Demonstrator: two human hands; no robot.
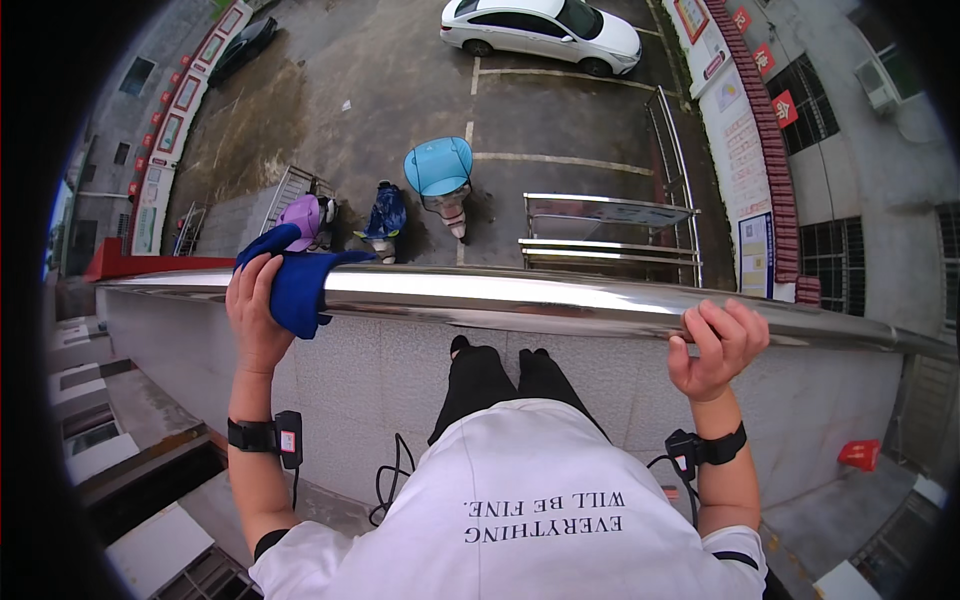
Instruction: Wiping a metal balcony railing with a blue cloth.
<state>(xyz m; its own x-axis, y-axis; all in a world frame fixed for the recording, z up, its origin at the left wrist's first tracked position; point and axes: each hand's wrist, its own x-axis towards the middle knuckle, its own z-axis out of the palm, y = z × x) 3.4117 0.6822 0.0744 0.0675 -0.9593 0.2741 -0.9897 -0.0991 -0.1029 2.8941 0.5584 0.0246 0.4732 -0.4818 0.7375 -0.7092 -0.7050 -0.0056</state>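
A thick polished metal handrail (510, 292) runs from side to side in front of me. At its left part my left hand (259, 311) presses a blue cloth (300, 289) onto the rail, and the cloth is draped over the top. My right hand (720, 349) rests on the right part of the rail with its fingers curled over it and no cloth in it. Each forearm bears a black strap with a small box and a cable.
Far below, beyond the rail, are a white car (541, 34), parked scooters with a light blue cover (439, 166) and a purple one, and metal racks (611, 253). A red bucket (859, 454) stands at the right. Black cable (391, 480) hangs beside my left side.
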